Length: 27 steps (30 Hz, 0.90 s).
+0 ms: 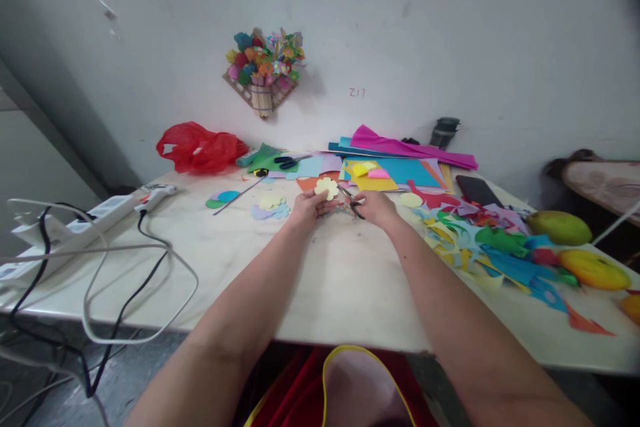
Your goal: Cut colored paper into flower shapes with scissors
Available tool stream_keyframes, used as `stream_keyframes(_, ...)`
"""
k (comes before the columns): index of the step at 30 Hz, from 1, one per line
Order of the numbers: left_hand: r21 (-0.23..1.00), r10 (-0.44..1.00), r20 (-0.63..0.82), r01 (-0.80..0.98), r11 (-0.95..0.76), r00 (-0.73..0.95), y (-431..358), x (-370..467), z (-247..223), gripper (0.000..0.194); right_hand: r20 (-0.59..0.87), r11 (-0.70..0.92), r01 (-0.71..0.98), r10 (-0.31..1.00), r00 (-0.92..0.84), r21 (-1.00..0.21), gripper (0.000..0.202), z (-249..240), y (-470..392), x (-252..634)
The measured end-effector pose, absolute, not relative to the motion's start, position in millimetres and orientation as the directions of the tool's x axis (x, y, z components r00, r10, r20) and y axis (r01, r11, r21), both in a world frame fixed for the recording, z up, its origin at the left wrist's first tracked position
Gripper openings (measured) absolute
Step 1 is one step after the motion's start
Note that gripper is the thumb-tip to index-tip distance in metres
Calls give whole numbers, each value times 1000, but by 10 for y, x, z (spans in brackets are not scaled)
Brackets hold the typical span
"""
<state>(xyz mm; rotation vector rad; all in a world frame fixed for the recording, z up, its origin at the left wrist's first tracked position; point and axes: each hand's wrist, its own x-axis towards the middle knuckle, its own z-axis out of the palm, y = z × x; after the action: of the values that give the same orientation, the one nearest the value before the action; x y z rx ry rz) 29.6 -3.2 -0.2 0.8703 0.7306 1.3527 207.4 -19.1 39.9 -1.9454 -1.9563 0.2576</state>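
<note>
1 flower (327, 189) pinched in left grip (306, 208), scissors (355, 206) seemingly in right grip (379, 207), scraps (500, 240) nearby

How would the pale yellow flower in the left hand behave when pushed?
The pale yellow flower seems cut from thin paper, so it is probably very light. It shows no droop in the left hand, so it may be slightly stiff. Its small petals could bend.

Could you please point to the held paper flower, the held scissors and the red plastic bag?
Held paper flower (327, 187), head view: middle of its yellow face.
Held scissors (355, 205), head view: dark handle part.
Red plastic bag (199, 149), head view: middle of crumpled front.
</note>
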Motion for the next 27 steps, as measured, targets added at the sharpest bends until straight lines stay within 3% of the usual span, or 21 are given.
stream_keyframes(4,840,998,28,-543,12,65,-34,291,20,23,-18,-21,646,1000,11,-763,27,371,-165,2042)
stream_keyframes(7,835,997,37,-550,4,63,-31,291,15,26,-59,-48,385,998,-17,-922,14,366,-179,2022)
stream_keyframes(20,847,999,45,-532,-28,19,22,295,-33,28,-72,-4,243,960,-271,-970,17,270,-182,2083)
stream_keyframes(27,832,998,58,-552,-60,-21,25,302,-39,23,-53,40,242,929,-367,-969,29,259,-194,2094)
